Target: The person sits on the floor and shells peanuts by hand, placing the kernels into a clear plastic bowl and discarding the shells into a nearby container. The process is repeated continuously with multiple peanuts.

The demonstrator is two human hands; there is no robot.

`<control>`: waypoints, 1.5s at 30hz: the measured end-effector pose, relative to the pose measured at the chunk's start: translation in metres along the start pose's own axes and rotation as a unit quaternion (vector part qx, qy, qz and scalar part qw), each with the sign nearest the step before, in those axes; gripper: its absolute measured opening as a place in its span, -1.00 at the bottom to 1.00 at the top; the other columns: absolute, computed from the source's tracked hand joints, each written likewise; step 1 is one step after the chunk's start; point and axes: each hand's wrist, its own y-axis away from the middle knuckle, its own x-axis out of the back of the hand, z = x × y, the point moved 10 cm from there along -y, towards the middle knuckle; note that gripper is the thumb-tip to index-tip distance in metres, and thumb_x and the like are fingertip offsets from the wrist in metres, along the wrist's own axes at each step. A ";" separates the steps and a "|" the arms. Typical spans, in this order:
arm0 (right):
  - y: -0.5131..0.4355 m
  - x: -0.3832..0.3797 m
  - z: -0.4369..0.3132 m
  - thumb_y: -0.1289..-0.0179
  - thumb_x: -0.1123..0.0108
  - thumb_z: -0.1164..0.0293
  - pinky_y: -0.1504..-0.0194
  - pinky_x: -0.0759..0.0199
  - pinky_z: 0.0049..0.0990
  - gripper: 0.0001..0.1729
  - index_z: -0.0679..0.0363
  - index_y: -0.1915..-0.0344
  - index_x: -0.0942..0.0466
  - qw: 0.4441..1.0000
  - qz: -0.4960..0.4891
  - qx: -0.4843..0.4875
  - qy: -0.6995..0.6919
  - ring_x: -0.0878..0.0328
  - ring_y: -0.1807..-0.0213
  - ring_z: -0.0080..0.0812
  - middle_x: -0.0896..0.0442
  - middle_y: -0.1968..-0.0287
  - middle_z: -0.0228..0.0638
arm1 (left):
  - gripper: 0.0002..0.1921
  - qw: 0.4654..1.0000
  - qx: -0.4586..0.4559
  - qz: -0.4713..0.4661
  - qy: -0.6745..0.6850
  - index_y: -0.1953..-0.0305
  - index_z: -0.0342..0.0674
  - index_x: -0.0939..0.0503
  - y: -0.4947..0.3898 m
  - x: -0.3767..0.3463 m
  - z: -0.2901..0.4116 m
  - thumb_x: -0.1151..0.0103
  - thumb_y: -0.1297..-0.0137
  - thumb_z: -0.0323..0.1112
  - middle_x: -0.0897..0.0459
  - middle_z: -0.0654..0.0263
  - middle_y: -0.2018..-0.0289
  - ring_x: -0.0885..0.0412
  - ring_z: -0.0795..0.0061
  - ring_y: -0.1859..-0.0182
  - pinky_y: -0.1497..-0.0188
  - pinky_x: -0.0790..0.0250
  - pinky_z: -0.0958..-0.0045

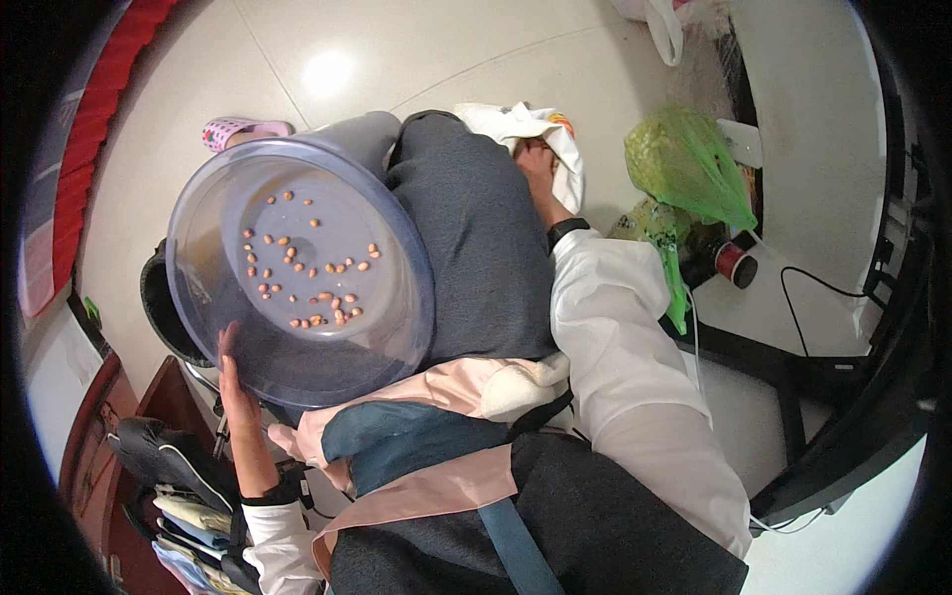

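A translucent blue plastic basin [401,297] tilts over my left thigh, with several shelled peanuts [325,296] scattered across its bottom. My left hand [238,383] grips the basin's near-left rim, the fingers reaching over the edge. Beyond my dark-trousered right knee, my right hand [537,165] is at the mouth of a white plastic bag [569,167]. Its fingertips are hidden by the bag's folds, so whether it holds anything does not show. The bag's contents cannot be seen.
At right, a green plastic bag [677,163] stands by a dark red-labelled container [735,264] and black cables [792,297]. A pink spotted clog [223,134] is on the tiled floor. Folded clothes [193,528] and a dark red wooden piece of furniture [93,431] are at lower left.
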 end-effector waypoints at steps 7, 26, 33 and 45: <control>0.091 -0.034 -0.004 -0.03 -0.03 0.22 0.17 -0.19 -0.32 -0.59 0.26 0.17 -0.44 0.980 -0.177 -0.055 -0.076 -0.40 0.23 -0.27 -0.48 0.29 -0.21 | -0.45 1.000 0.005 -0.006 0.011 -0.17 -0.27 -0.22 0.000 0.002 -0.003 0.24 -0.30 0.01 -0.18 0.22 -0.20 -0.02 0.32 -0.29 -0.29 0.18 0.29; 0.108 -0.028 0.019 -0.16 0.04 0.23 0.35 -0.23 -0.42 -0.68 0.15 0.14 -0.42 0.950 -0.229 -0.119 -0.177 -0.40 0.38 -0.42 -0.47 0.40 -0.37 | -0.53 0.997 -0.012 0.061 -0.055 -0.13 -0.27 -0.28 0.006 0.012 -0.003 0.14 -0.26 -0.15 -0.28 0.22 -0.14 -0.10 0.38 -0.24 -0.27 0.15 0.38; 0.130 -0.006 0.036 -0.21 0.07 0.23 0.42 -0.24 -0.45 -0.71 0.11 0.13 -0.41 0.923 -0.239 -0.168 -0.250 -0.39 0.43 -0.48 -0.46 0.45 -0.42 | -0.55 0.980 -0.046 0.050 -0.188 -0.10 -0.29 -0.31 0.013 0.008 0.009 0.19 -0.29 -0.12 -0.35 0.22 -0.06 -0.21 0.38 -0.16 -0.23 0.07 0.39; 0.062 0.130 0.024 -0.17 -0.07 0.28 0.81 0.11 -0.77 -0.82 0.06 0.25 -0.36 0.567 -0.161 -0.318 -0.743 -0.23 0.64 -0.70 -0.35 0.49 -0.52 | -0.62 0.989 -0.025 0.091 -0.110 0.07 -0.31 -0.45 0.019 0.013 0.001 0.06 -0.25 -0.13 -0.51 0.25 0.11 -0.36 0.43 -0.01 -0.12 -0.07 0.46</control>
